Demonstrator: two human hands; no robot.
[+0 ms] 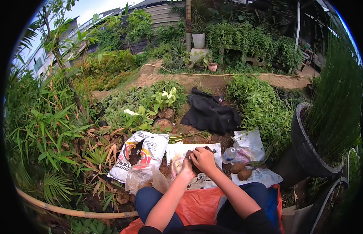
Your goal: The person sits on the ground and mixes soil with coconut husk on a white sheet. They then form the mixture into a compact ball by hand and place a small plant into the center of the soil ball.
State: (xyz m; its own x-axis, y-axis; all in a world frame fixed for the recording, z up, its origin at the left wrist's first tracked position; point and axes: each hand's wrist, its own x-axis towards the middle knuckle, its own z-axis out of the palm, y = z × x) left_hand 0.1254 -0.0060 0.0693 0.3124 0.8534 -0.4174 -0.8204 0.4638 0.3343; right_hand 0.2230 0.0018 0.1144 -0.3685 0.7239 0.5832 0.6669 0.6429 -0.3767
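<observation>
My left hand [187,163] and my right hand [203,159] are cupped together around a dark, soil-like clump [195,169], mostly hidden between them. Under them lies a white printed sheet [217,149] with dark soil scattered over it. To the left is a white printed plastic sack [158,146], torn open with dark soil showing. A clear plastic bag [139,177] with brown fibre rests against it. On the right are a clear plastic bottle [229,155] and two brown fibrous balls [244,174], beside a second white sheet [264,177].
An orange tarp [196,204] lies beneath me. A large black pot [301,146] holds a tall plant at right. Black cloth [213,112] and small potted plants [165,114] lie ahead. A bamboo pole [82,213] curves along the lower left, near dense foliage.
</observation>
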